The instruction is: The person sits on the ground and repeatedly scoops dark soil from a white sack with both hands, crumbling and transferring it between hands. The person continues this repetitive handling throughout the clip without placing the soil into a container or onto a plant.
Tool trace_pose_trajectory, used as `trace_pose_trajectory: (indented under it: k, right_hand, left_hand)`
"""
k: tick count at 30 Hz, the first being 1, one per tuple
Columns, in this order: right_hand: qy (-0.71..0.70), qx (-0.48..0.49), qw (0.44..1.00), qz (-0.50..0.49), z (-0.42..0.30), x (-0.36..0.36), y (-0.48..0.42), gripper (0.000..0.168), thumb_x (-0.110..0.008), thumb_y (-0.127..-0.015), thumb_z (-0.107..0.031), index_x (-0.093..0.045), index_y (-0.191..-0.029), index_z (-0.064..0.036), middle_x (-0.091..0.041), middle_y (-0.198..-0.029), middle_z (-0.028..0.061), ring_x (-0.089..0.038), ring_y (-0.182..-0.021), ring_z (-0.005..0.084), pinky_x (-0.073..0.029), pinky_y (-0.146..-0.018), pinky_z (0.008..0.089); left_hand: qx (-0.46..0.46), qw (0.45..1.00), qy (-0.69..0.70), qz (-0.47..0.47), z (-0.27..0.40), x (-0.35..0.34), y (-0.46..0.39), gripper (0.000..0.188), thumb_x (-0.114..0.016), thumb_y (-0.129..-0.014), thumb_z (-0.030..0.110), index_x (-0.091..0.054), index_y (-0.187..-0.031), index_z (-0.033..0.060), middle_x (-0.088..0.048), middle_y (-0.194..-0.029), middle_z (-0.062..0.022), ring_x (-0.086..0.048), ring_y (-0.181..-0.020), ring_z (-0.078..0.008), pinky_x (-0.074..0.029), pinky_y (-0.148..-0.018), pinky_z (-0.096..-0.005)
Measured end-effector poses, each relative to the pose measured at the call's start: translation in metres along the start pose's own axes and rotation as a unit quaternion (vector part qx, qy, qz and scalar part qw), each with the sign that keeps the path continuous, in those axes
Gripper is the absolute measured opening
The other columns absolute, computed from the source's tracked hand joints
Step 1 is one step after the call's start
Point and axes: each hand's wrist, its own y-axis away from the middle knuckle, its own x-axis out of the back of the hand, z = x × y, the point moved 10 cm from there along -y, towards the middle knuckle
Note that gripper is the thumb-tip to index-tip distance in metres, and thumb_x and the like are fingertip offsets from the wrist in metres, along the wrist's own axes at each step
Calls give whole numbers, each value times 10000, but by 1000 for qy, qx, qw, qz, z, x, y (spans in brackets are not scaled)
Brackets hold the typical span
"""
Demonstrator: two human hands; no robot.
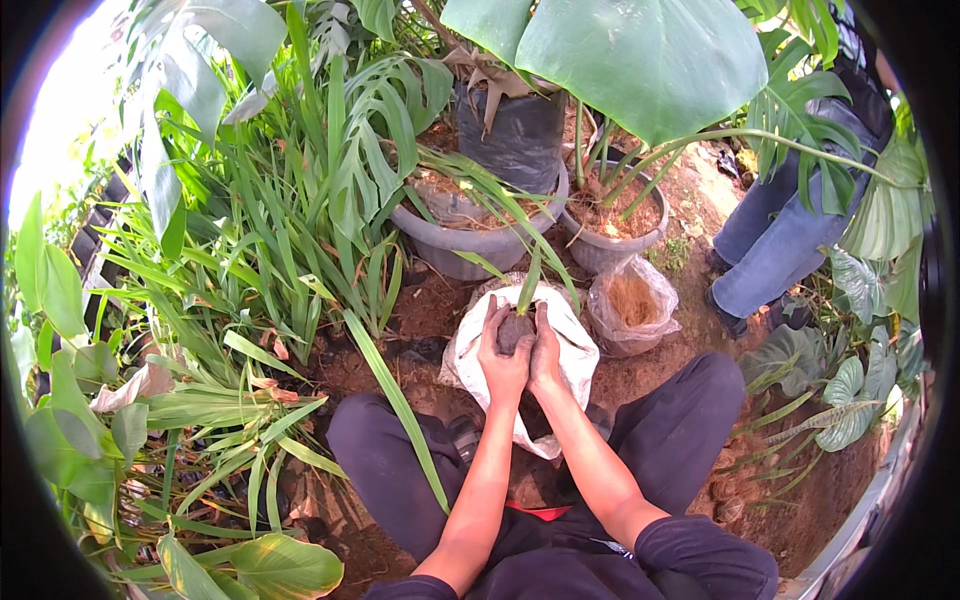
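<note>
Between both palms I hold a dark ball of soil [514, 331] with a leafy green shoot [529, 283] rising from its top. My left hand [501, 358] cups it on the left, thumb laid across the near side. My right hand [545, 352] presses on its right side. Both hands are above a white woven sack [577, 346], whose mouth is rolled open between my legs. Dark material shows inside the sack near my wrists. How far the roots reach within the ball is hidden.
A clear plastic bag of brown fiber [631, 300] stands right of the sack. Beyond are a wide grey pot [457, 259] and a smaller pot [611, 251] under a large leaf [645, 67]. Strappy plants [262, 202] crowd the left. Another person's jeans-clad legs [780, 232] are at right.
</note>
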Motion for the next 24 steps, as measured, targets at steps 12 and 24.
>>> trace_pose_trajectory:
  k: [12, 24]
  right_hand:
    - [82, -45, 995, 27, 0, -1, 6, 743, -275, -983, -608, -598, -1100, 50, -619, -1085, 128, -593, -955, 167, -474, -854, 307]
    - [393, 247, 886, -7, -46, -27, 13, 500, -466, -990, -371, -494, -1294, 25, -572, -1196, 211, -478, -1194, 336, -345, -1026, 403]
  left_hand:
    - [-47, 997, 15, 57, 15, 10, -1, 882, -479, -847, 702, -487, -1288, -62, -552, -1282, -205, -510, -1220, -299, -362, -1048, -418]
    - [156, 914, 373, -16, -54, -5, 8, 818, -699, -825, 483, -409, -1357, -66, -569, -1263, -150, -582, -1103, -195, -474, -941, -335]
